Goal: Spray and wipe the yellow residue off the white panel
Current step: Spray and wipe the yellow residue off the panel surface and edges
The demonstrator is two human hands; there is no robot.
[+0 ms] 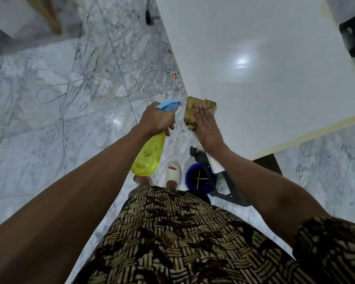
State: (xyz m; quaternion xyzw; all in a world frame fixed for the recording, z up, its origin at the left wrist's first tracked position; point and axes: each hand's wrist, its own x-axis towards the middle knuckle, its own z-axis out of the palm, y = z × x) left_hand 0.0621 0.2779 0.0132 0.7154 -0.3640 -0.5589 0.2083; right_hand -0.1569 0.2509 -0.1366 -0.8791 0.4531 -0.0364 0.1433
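Brown cloth (199, 110) lay at the white panel's (264, 68) near left edge under the flat right hand (208, 128); left hand (157, 119) gripped the yellow spray bottle (149, 156) just left.

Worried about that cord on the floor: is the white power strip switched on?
On: the white power strip beside the white panel shows a glowing red switch.

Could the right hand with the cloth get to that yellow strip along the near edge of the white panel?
Probably yes: the right hand lies flat on the brown cloth on the white panel, and only bare panel lies before the yellow residue strip.
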